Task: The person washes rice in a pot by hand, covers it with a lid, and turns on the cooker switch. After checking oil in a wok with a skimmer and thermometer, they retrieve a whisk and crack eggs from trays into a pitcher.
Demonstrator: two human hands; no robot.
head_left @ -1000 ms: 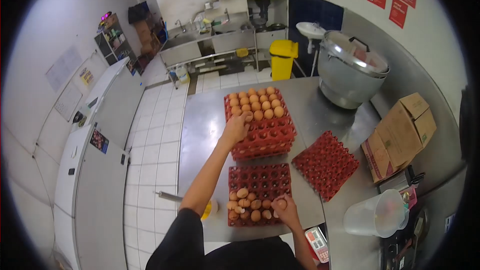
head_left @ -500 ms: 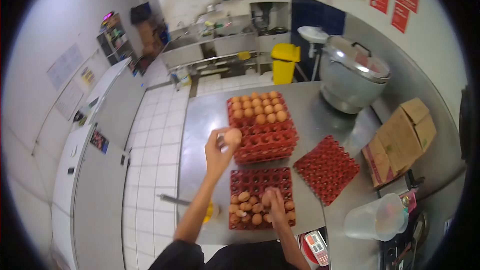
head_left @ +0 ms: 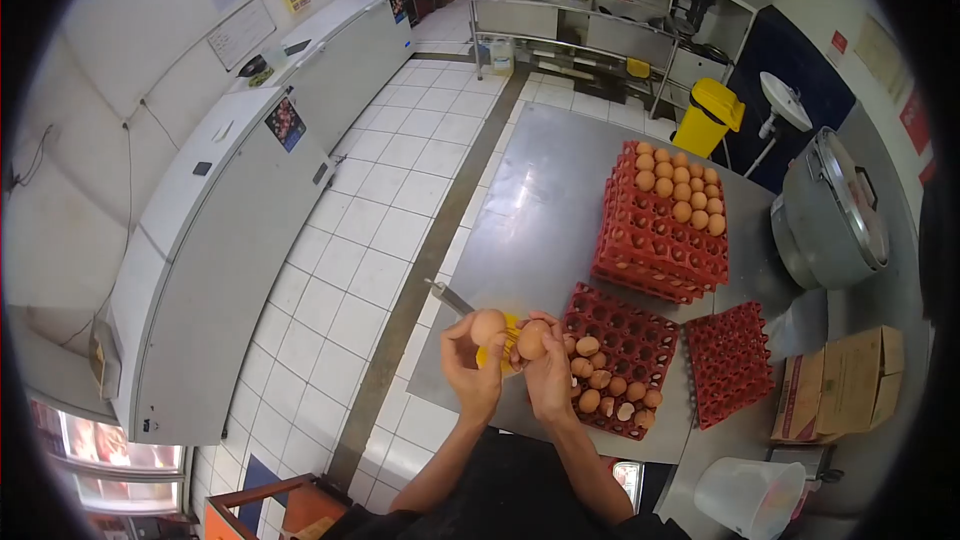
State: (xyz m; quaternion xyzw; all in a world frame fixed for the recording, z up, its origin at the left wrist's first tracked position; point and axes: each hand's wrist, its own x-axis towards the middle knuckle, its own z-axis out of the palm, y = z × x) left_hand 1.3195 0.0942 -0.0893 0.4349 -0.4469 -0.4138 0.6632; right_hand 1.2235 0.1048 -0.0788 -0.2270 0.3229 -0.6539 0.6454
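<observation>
My left hand (head_left: 470, 372) is closed around a brown egg (head_left: 488, 326). A second brown egg (head_left: 533, 341) sits in the grasp of my right hand (head_left: 549, 385), close beside the first. Both hands are above a container of yellow egg yolk (head_left: 497, 352), which they partly hide. A metal utensil handle (head_left: 451, 297) sticks out of it to the upper left. Just right of my right hand lies a red egg tray (head_left: 625, 325), holding brown eggs and broken shells in its nearer part. Behind it, a stack of red trays (head_left: 665, 245) bears rows of whole eggs (head_left: 682, 187).
Another red tray (head_left: 730, 365) lies at the right, near a cardboard box (head_left: 842, 385) and a translucent plastic tub (head_left: 752, 488). A large metal pot (head_left: 830, 210) stands farther back on the steel table (head_left: 535, 195). White chest freezers (head_left: 240, 270) line the left wall.
My view has turned left. My left hand has brought its egg from beside the tray stack to the yolk container. My right hand has lifted an egg from the nearer tray to beside it.
</observation>
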